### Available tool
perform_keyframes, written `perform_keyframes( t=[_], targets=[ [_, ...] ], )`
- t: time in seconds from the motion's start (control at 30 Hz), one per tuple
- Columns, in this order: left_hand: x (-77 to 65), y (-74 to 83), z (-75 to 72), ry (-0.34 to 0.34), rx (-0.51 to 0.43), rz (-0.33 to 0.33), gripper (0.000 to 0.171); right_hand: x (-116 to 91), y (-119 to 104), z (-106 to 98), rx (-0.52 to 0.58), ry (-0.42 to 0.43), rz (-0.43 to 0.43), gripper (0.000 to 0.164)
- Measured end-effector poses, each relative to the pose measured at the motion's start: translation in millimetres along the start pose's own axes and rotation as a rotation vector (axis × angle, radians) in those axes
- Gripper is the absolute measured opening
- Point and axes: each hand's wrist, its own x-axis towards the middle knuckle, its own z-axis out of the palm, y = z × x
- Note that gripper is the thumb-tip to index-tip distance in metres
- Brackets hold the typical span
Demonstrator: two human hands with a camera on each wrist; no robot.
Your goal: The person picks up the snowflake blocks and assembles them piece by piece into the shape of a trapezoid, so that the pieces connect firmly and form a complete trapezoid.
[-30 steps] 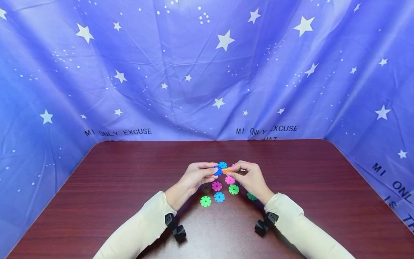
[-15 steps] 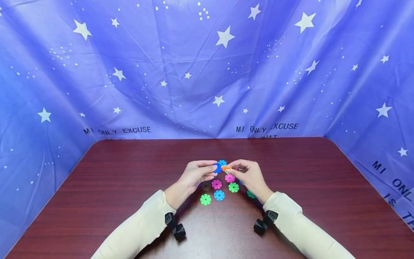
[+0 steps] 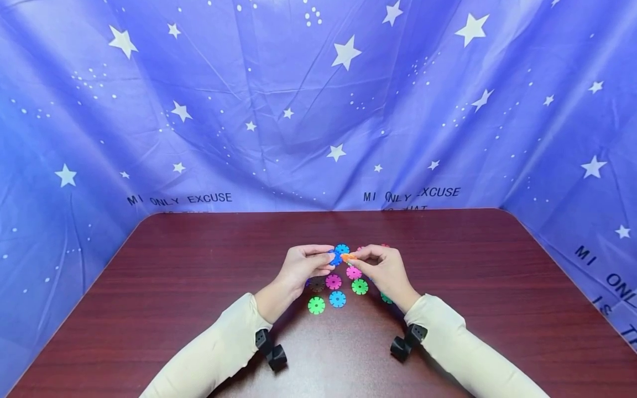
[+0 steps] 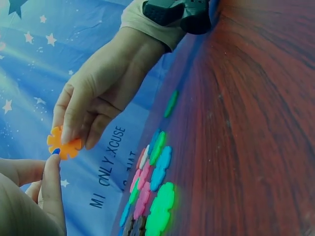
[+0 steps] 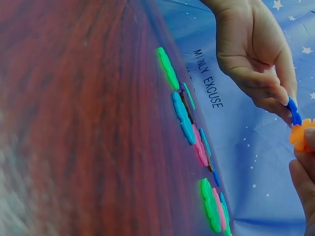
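Above the table, my left hand (image 3: 302, 270) pinches a dark blue notched plastic disc (image 3: 335, 257) between thumb and fingers. Facing it, my right hand (image 3: 387, 270) pinches an orange notched disc (image 3: 348, 257) by its edge. In the left wrist view the orange disc (image 4: 63, 143) shows its flat side, while the blue disc (image 4: 56, 151) is seen edge-on at its rim. The right wrist view shows the blue disc (image 5: 294, 112) meeting the orange disc (image 5: 299, 135) at roughly a right angle. How deep their notches engage is hidden by the fingers.
Several loose notched discs lie flat on the dark red table (image 3: 199, 309) below the hands, among them a green disc (image 3: 316, 305), a light blue disc (image 3: 337, 299), a pink disc (image 3: 333, 282) and a brown disc (image 3: 317, 284). A starry blue curtain (image 3: 278, 83) hangs behind.
Both hands stay close together with the same two discs. The orange disc has turned slightly in the right fingers. The head view has tilted down a little.
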Motion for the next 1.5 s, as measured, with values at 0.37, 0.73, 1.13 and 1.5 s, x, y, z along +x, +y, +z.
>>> perform_keyframes(
  t=[0.37,0.73,1.13,1.5],
  targets=[
    [2.2,0.3,-3.3,-0.057,-0.046,-0.078,0.032,2,24,-5,0.009,-0.025,-0.022,0.01],
    [-0.5,-4.9,0.4,0.017,-0.01,0.002,0.03,3,21,-3,-0.028,-0.033,0.065,0.009],
    [0.6,-2.0,4.5,0.031,-0.047,-0.022,0.029,1,22,-3,0.002,-0.009,0.006,0.009],
    [2.6,2.3,1.8,-0.03,-0.057,-0.089,0.03,0,-1,-6,0.024,-0.074,-0.19,0.008]
  ],
)
